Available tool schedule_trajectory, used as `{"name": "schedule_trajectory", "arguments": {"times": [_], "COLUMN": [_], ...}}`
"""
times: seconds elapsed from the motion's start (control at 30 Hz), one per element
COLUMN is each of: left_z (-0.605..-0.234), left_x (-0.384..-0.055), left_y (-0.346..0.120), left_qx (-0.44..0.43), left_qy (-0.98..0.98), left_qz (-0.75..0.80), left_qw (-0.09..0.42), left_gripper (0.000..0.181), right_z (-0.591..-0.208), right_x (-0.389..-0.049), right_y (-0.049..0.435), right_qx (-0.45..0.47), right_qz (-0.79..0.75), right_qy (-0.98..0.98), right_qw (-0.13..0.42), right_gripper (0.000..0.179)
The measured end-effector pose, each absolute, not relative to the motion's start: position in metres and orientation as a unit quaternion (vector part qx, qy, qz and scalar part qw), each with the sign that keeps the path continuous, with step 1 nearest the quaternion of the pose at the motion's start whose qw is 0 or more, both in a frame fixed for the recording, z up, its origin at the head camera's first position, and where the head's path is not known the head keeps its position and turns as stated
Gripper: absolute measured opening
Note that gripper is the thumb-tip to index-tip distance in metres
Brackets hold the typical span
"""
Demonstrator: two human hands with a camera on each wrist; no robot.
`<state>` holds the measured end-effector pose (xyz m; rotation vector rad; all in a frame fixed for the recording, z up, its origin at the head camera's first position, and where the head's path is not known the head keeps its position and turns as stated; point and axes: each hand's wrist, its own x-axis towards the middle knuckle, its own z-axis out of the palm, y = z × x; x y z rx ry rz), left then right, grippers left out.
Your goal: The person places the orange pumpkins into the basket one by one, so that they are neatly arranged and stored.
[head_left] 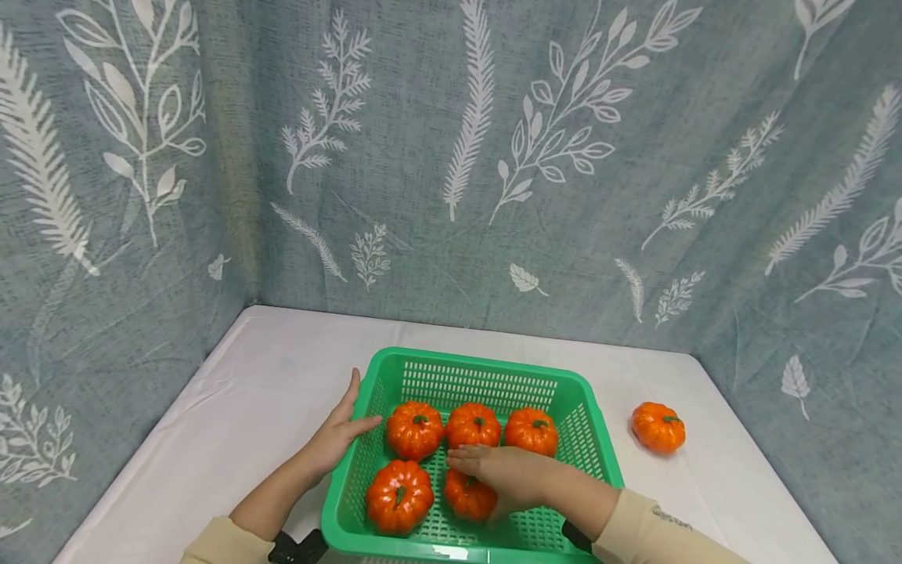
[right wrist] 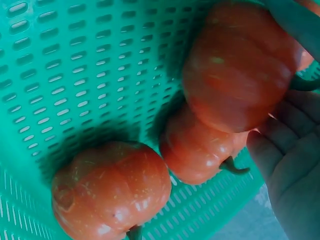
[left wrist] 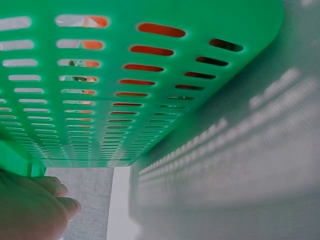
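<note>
A green plastic basket (head_left: 465,364) sits on the white table with several small orange pumpkins in it. My right hand (head_left: 517,474) reaches inside and grips the front middle pumpkin (head_left: 468,501); the right wrist view shows this pumpkin (right wrist: 240,70) between thumb and fingers. Behind it stand a back left pumpkin (head_left: 416,431), a back middle pumpkin (head_left: 474,425) and a back right pumpkin (head_left: 532,431). A front left pumpkin (head_left: 399,497) lies beside the gripped one. My left hand (head_left: 334,439) rests at the basket's left rim, fingers extended and thumb over the edge.
One more pumpkin (head_left: 658,428) lies on the white table (head_left: 296,352), right of the basket. A grey-green curtain (head_left: 423,157) with white leaf patterns hangs behind the table and along its sides. The basket's walls are slotted.
</note>
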<state>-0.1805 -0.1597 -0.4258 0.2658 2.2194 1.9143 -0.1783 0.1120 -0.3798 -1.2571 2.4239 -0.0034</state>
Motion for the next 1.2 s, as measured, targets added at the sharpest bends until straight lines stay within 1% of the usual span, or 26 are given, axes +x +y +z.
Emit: {"name": "schedule_trajectory", "arguments": {"times": [0.2,0.3,0.37,0.47,0.67,0.83,0.93,1.2], "left_z": [-0.426,-0.426,-0.426,-0.427,-0.426,-0.425,-0.426,-0.427], "left_x": [-0.180,-0.180,-0.180,-0.180,-0.180,-0.180,-0.180,-0.181], "left_y": [-0.160,-0.161,-0.161,-0.161,-0.161,-0.162,-0.163,-0.161], "left_qx": [0.094,0.096,0.098,0.098,0.097,0.098,0.095,0.090], "left_qy": [0.748,0.748,0.747,0.744,0.739,0.738,0.738,0.740], "left_qz": [0.650,0.650,0.651,0.654,0.659,0.660,0.661,0.659], "left_qw": [0.098,0.096,0.095,0.096,0.099,0.101,0.102,0.104], "left_gripper": [0.082,0.082,0.082,0.082,0.082,0.083,0.083,0.082], "right_z": [-0.362,-0.350,-0.343,-0.334,-0.322,-0.322,-0.327,-0.346], "right_x": [-0.180,-0.184,-0.188,-0.195,-0.211,-0.220,-0.226,-0.239], "right_y": [0.118,0.125,0.133,0.146,0.180,0.210,0.227,0.269], "right_qx": [-0.430,-0.414,-0.408,-0.404,-0.376,-0.315,-0.274,-0.184], "right_qz": [-0.047,-0.082,-0.105,-0.130,-0.162,-0.184,-0.187,-0.181], "right_qy": [0.877,0.884,0.888,0.894,0.909,0.931,0.943,0.966], "right_qw": [0.207,0.200,0.184,0.145,0.077,0.025,0.004,-0.001], "right_gripper": [0.086,0.082,0.079,0.075,0.076,0.078,0.077,0.076]}}
